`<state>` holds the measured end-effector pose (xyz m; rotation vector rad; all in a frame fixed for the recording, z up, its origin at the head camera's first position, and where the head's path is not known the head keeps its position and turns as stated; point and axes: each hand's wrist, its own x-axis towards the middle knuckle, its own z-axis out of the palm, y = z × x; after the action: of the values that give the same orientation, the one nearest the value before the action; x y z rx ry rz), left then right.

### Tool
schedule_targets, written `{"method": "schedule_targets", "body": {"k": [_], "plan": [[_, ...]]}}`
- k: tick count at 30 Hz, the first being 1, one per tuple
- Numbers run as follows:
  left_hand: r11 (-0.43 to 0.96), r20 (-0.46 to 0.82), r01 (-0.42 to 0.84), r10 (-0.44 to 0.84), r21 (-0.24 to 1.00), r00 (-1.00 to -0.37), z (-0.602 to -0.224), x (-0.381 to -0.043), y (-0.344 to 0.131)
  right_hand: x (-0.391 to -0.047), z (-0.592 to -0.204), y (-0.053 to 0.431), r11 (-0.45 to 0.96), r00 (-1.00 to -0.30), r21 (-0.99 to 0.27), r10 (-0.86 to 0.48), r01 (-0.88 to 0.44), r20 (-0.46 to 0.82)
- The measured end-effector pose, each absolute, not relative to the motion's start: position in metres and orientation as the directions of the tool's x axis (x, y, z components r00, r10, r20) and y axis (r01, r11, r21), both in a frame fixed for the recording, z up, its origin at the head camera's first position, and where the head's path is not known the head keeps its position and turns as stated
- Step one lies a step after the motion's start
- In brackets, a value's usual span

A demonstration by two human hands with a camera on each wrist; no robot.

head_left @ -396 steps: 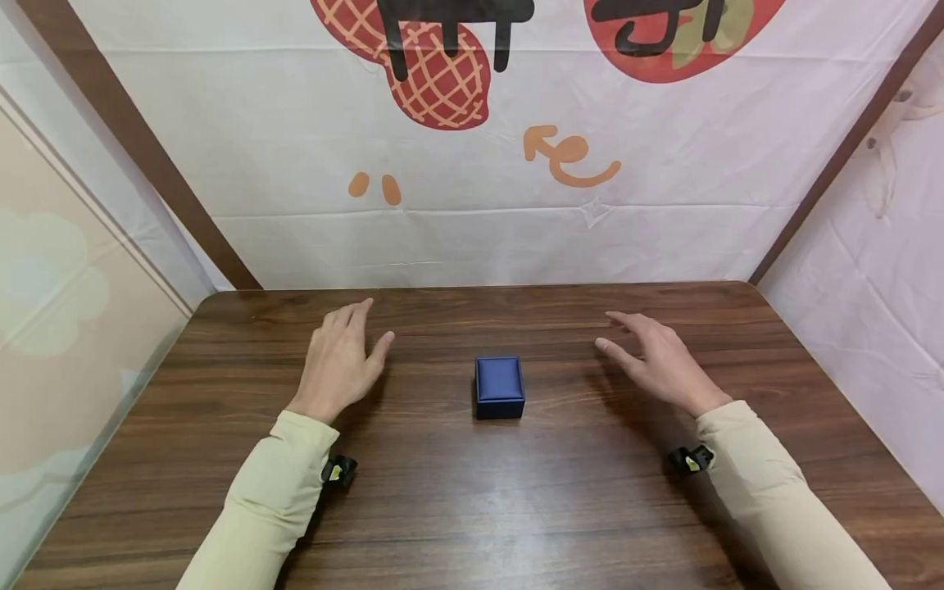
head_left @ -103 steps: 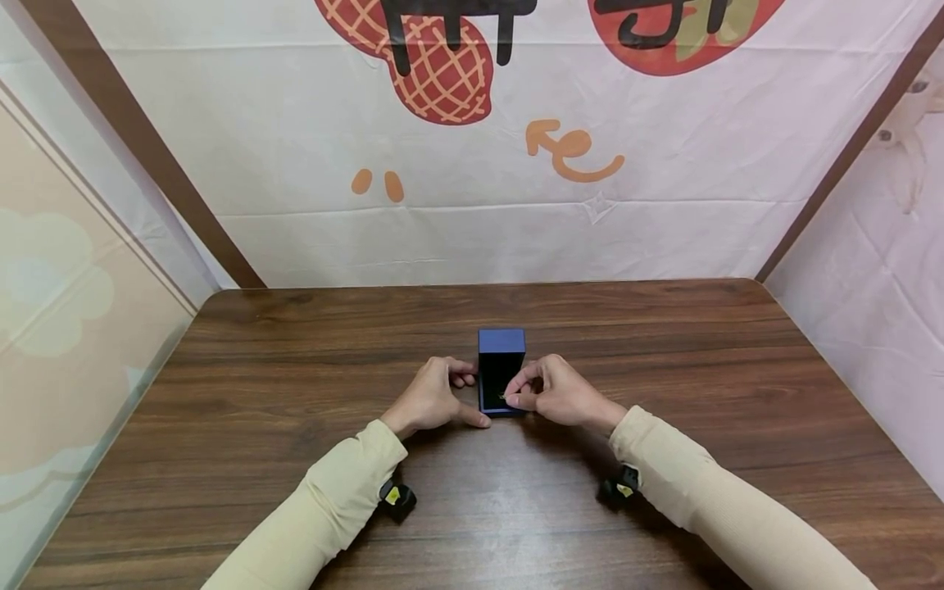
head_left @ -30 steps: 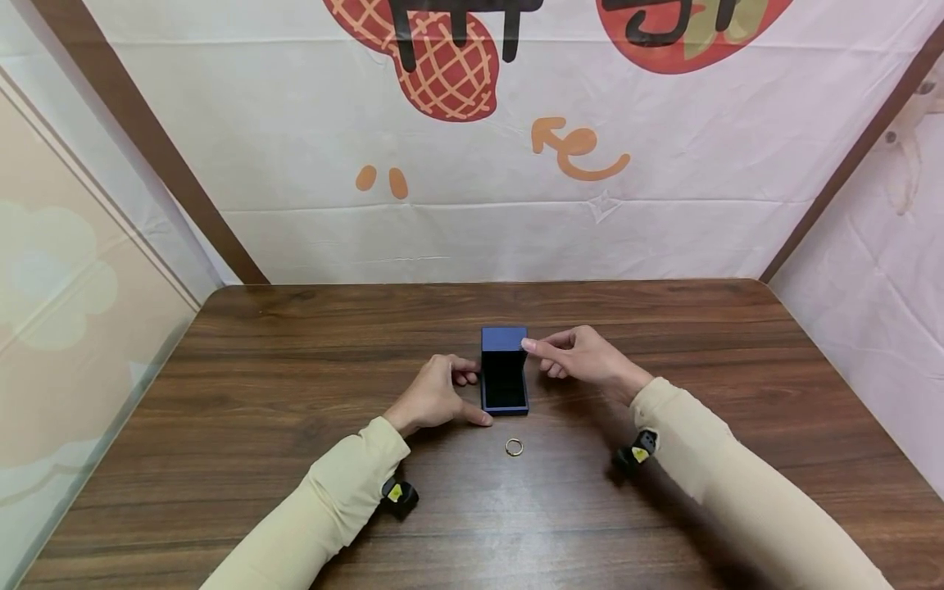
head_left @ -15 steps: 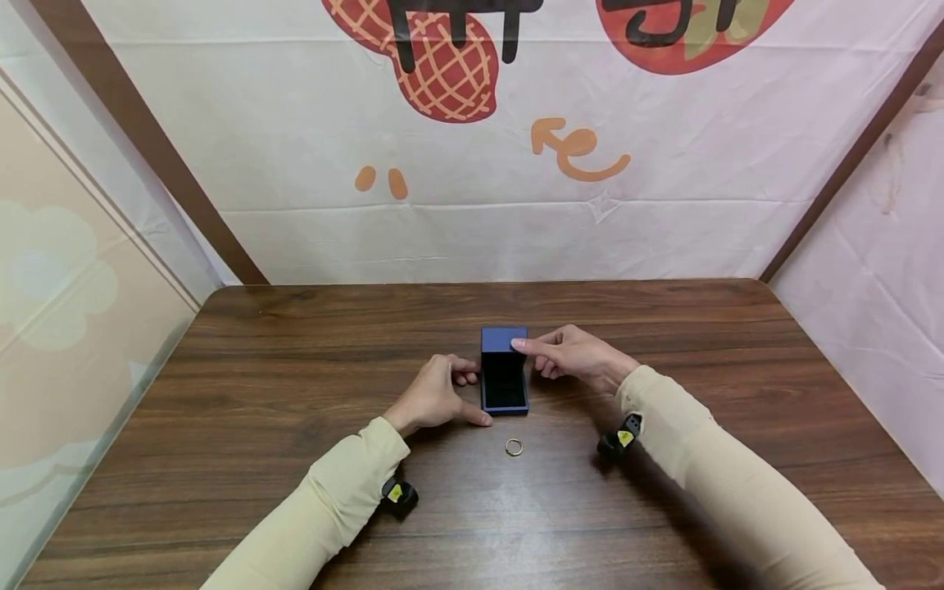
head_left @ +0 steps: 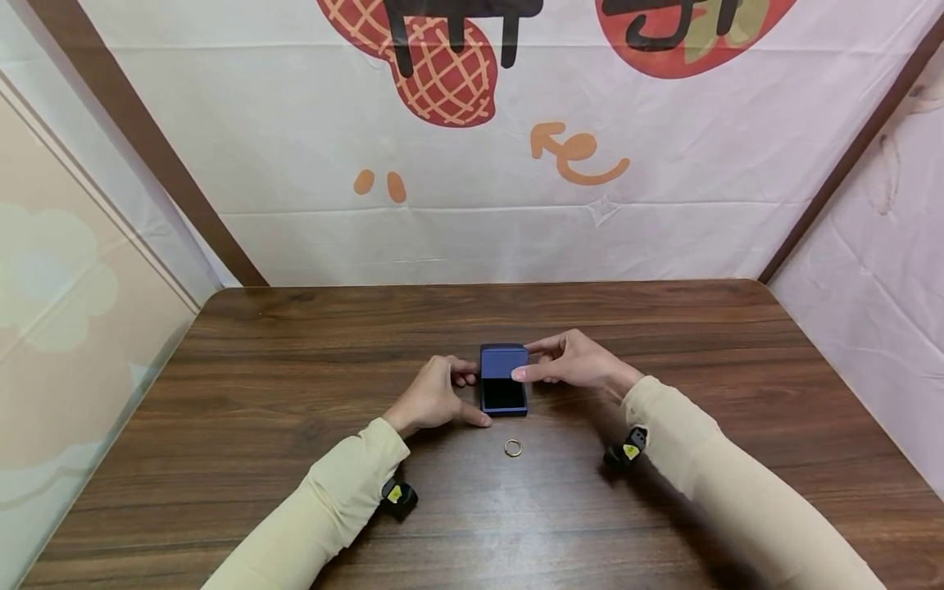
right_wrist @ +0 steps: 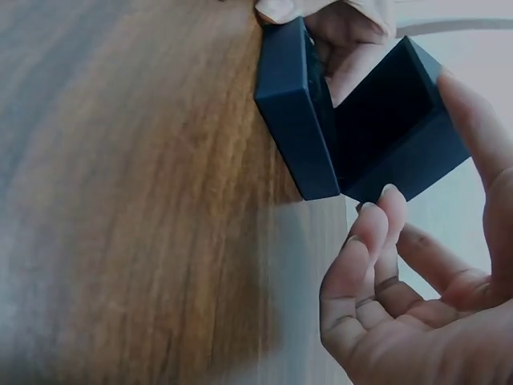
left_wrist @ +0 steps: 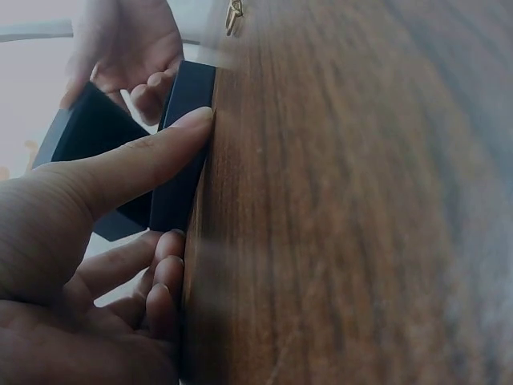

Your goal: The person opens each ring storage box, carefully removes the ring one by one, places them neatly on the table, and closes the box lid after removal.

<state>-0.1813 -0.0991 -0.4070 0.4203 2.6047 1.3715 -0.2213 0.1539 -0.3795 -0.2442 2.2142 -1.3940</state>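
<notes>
A small dark blue ring box (head_left: 505,412) sits mid-table in the head view, its lid (head_left: 504,362) tilted partway down over the black interior. My left hand (head_left: 431,397) steadies the base, thumb along the front and curled fingers at the left and back. With thumb and index finger, my right hand (head_left: 578,362) grips the lid at its right side; the other fingers curl near the hinge in the right wrist view. In front of the box, a gold ring (head_left: 506,450) lies flat on the wood; the left wrist view catches the ring (left_wrist: 233,16) at its top edge.
The brown wood-grain table (head_left: 295,352) extends around the box. A white printed cloth (head_left: 472,238) rises behind its far edge, and more cloth hangs at both sides. Each wrist carries a small black camera (head_left: 399,498).
Earlier the closed box stood alone; it was opened and the ring came out onto the table. Over the last half second my right hand has tipped the upright lid forward and down. My left hand stays put.
</notes>
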Motion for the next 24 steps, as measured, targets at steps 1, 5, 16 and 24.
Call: {"method": "schedule_targets", "body": {"k": [1,5,16,24], "plan": [[0.537,-0.013,0.174,0.326,0.825,-0.945,-0.407,-0.181,-0.099,-0.220,-0.379,0.153,0.453,-0.860,-0.886,-0.411,0.096,-0.303],[0.535,-0.011,0.178,0.331,0.826,-0.944,-0.408,-0.182,-0.099,-0.213,-0.379,0.151,0.457,-0.883,-0.890,-0.414,0.010,-0.222],[0.530,-0.015,0.172,0.329,0.830,-0.944,-0.408,-0.182,-0.098,-0.196,-0.382,0.144,0.598,-0.907,-0.761,-0.420,-0.251,-0.031],[0.528,-0.027,0.153,0.318,0.835,-0.948,-0.409,-0.182,-0.098,-0.190,-0.384,0.142,0.629,-0.901,-0.713,-0.433,-0.311,0.011]]}}
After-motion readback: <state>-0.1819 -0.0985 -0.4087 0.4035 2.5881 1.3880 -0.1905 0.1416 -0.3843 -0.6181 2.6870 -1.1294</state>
